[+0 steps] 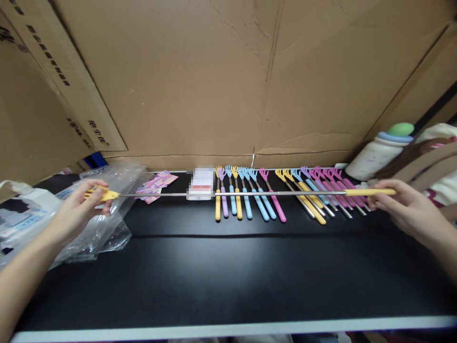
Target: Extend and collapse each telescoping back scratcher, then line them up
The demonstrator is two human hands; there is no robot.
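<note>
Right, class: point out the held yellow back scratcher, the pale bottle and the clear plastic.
Held yellow back scratcher (246, 194), head view: middle of its metal rod.
Pale bottle (373, 157), head view: its body.
Clear plastic (111, 234), head view: its crumpled surface.

"What sort of place is this?"
"A makeshift workstation: flat black desk (228, 281), tall brown cardboard panel (178, 90) across the far side, crumpled clear plastic bags (112, 236) left, colourful claw-headed rods (239, 207) lined up."

A brown cardboard wall (178, 85) is rising along the far side, another cardboard panel (32, 95) is standing at left, and a black table (228, 295) with a pale near edge (228, 329) is reflecting soft light (217, 259).
</note>
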